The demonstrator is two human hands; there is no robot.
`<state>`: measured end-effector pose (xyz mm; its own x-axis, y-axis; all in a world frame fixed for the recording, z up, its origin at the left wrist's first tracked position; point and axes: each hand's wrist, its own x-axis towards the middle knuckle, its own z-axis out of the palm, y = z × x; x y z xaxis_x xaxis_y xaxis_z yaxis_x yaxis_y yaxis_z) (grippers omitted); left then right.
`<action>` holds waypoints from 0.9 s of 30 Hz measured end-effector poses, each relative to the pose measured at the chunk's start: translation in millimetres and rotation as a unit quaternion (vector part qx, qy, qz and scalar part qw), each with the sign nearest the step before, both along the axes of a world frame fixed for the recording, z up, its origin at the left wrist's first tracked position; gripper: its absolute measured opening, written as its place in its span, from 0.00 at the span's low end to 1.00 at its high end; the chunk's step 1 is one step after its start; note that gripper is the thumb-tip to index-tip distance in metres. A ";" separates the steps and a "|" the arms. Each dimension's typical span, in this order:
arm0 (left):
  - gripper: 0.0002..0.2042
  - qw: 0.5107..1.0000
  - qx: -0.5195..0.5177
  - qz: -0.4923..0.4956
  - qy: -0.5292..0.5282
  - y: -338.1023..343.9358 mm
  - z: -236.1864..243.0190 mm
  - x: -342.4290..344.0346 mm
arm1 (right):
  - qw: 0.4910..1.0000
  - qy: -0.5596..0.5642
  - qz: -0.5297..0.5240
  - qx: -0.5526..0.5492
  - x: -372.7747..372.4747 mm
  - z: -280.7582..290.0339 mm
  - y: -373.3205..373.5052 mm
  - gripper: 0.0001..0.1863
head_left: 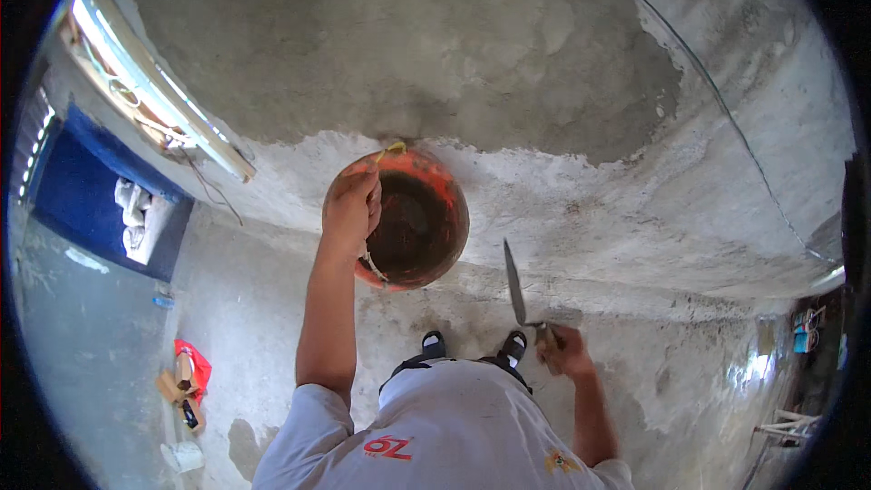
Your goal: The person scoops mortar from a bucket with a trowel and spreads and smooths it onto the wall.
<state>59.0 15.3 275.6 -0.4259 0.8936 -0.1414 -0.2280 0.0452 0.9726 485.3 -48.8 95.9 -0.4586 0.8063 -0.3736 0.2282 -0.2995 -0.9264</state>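
My left hand [352,209] is closed on the handle of an orange-red bucket [451,183] and holds it up in front of the wall. The bucket's mouth faces me, and its inside looks dark and stained with mortar. A bit of yellow cord [392,149] is tied at its far rim. Lower and to the right, my right hand [564,351] grips the handle of a trowel [514,283]. Its thin blade is seen nearly edge-on, points up and away from me, and stands apart from the bucket.
A damp grey plaster patch [408,45] covers much of the wall ahead. A cable [694,59] runs down the wall at right. At left are a window [150,82], a blue doorway [86,177], cardboard boxes [172,387] with a red bag [194,361], and a whitish container [183,456].
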 end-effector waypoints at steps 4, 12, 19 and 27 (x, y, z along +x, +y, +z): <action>0.18 0.999 -0.023 -0.026 -0.006 5.0 -3.3 27.4 | 0.990 0.134 0.023 -0.042 -27.4 26.0 48.7 0.20; 0.21 0.985 -0.037 -0.122 -0.118 7.6 21.1 62.2 | 0.969 0.163 0.088 -0.166 -50.2 -48.7 78.6 0.19; 0.21 0.972 -0.043 -0.184 -0.140 6.1 79.2 79.7 | 0.962 0.199 0.059 -0.180 -24.4 -170.3 50.6 0.24; 0.19 0.999 0.006 0.009 -0.040 1.6 117.3 16.3 | 0.984 -0.085 -0.044 -0.149 26.5 -191.7 11.9 0.18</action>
<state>75.4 16.9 392.8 -0.4302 0.8876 -0.1648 -0.3051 0.0288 0.9519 511.8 -36.9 -95.8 -0.3021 0.6825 -0.6656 0.3334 -0.5784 -0.7445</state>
